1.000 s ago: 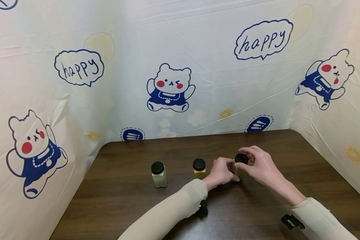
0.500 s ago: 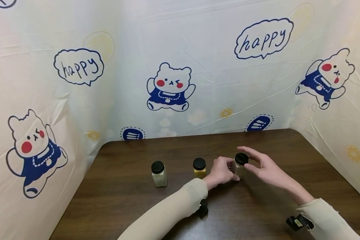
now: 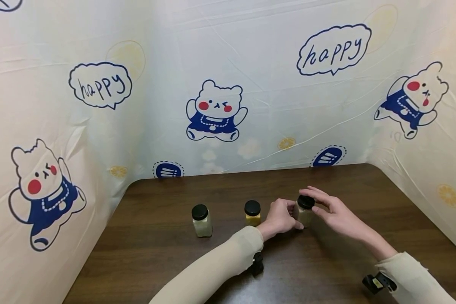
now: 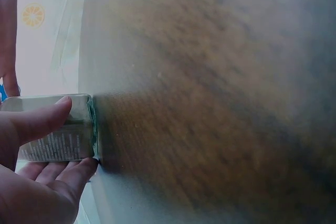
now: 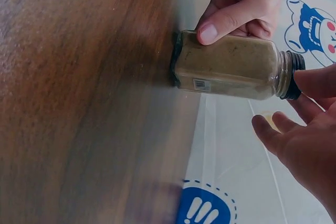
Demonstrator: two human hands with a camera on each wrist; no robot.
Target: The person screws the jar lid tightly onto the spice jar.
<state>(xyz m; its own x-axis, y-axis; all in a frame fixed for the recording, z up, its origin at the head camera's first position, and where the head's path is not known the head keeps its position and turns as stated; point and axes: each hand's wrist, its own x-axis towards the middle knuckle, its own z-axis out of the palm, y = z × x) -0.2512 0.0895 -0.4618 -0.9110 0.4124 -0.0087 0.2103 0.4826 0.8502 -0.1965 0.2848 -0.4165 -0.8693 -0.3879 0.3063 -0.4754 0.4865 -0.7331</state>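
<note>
Toward the right of the table stands an upright square glass spice jar (image 5: pixel 231 69) of beige-brown powder, topped by a black lid (image 3: pixel 306 202). My left hand (image 3: pixel 279 216) grips the jar's lower body, its thumb on one face and fingers on the opposite side. At the top, my right hand (image 3: pixel 338 214) pinches the lid between thumb and fingers. In the right wrist view, clear neck threads show just below the lid. Close to my left wrist, a jar of yellow contents (image 3: pixel 253 218) with a black lid is partly hidden.
Farther left stands another black-lidded jar (image 3: pixel 202 227), with pale contents. All of them are on a dark wooden table (image 3: pixel 156 253). A printed cloth (image 3: pixel 266 105) rises along the table's back and both sides. Each sleeve carries a small black camera mount (image 3: pixel 376 282).
My right fingers spread off the lid and the wrist shifted right and down, then the fingers closed on the lid again. The left hand and the other jars stayed put.
</note>
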